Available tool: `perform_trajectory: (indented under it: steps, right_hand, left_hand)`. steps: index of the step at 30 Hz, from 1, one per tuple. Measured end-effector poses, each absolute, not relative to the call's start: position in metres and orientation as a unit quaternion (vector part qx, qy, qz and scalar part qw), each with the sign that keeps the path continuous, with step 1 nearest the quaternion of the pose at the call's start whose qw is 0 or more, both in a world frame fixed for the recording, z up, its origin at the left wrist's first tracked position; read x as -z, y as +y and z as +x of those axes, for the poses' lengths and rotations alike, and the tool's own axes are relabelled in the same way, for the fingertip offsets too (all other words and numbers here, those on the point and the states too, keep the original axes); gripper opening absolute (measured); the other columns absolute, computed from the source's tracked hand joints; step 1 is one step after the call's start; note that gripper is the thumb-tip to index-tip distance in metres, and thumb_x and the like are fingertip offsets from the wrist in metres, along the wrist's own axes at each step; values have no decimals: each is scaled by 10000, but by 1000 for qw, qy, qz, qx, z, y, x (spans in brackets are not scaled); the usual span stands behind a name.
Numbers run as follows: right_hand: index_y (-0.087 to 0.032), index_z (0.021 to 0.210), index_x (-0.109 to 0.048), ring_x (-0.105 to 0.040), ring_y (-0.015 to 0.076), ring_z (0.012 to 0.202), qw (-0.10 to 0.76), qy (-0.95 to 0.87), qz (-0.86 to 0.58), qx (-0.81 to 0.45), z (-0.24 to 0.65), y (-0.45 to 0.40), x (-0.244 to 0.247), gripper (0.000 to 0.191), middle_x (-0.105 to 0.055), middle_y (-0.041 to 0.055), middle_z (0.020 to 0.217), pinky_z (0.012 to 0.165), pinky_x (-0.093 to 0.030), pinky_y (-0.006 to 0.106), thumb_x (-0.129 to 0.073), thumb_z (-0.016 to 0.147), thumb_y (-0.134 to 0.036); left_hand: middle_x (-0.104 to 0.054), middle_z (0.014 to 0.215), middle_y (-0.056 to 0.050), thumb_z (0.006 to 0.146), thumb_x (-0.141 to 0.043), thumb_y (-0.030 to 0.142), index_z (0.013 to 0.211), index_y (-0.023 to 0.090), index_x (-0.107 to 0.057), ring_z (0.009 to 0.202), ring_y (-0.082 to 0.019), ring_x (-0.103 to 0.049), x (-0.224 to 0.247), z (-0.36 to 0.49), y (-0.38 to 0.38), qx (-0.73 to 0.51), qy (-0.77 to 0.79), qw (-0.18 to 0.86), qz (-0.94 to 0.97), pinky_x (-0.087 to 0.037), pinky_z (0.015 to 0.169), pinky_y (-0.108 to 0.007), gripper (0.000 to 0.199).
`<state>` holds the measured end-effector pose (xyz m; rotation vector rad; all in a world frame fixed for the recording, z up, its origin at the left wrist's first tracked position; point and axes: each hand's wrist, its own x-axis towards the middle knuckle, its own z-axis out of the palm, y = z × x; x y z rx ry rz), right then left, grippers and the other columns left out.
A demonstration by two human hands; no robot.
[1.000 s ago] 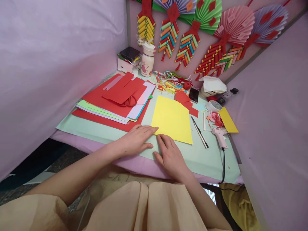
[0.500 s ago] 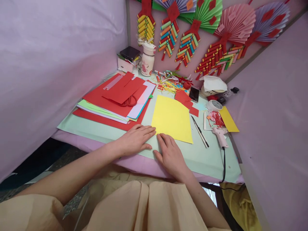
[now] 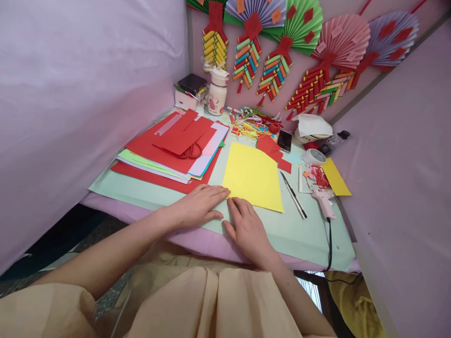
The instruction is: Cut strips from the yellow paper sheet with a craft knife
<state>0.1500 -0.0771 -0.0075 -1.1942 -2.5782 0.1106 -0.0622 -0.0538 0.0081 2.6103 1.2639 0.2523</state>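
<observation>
A yellow sheet of paper lies on the pale green table cover in front of me. My left hand lies flat on the cover, its fingertips touching the sheet's near left corner. Beside it, my right hand rests with slightly bent fingers at the sheet's near edge, its thumb apart. Neither hand grips anything. To the left is a stack of coloured paper with a red sheet near the top. Red-handled scissors lie there, their blades hidden under a smaller red piece.
A craft knife and pen lie right of the yellow sheet, near a corded glue gun. Farther back are a phone, paper scraps, a white bottle and a tape roll. Paper fans hang on the wall.
The whole view has shifted slightly, with the table sitting a little lower in the picture. Both hands stay at the yellow sheet's near left corner, almost unmoved.
</observation>
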Motion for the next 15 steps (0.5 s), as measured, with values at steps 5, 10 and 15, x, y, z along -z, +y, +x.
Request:
perform_trajectory:
  steps: [5, 10, 15]
  right_hand:
    - [-72, 1405, -447, -459, 298, 1232, 145, -895, -420, -33, 151, -77, 10, 544, -509, 177, 1335, 1062, -443, 461, -519, 926, -320]
    - [-92, 1412, -445, -456, 302, 1241, 145, -892, -427, -34, 150, -78, 10, 542, -505, 170, 1346, 1057, -444, 467, -514, 930, -330]
    - [-61, 1407, -445, -441, 301, 1245, 136, -892, -429, -34, 150, -77, 10, 557, -506, 178, 1350, 1063, -440, 467, -523, 929, -336]
  left_hand:
    - [-466, 1488, -90, 998, -468, 442, 1445, 186, -408, 1402, -204, -382, -7, -69, -54, -107, 441, 91, 887, -246, 1131, -352, 519]
    - [-449, 1502, -81, 1007, -435, 487, 1460, 196, -397, 1427, -199, -349, 1, -72, -55, -100, 433, 81, 892, -222, 1144, -355, 540]
    - [-445, 1508, -49, 1009, -421, 514, 1450, 251, -433, 1425, -206, -347, 2, -74, -56, -96, 422, 63, 899, -225, 1139, -373, 514]
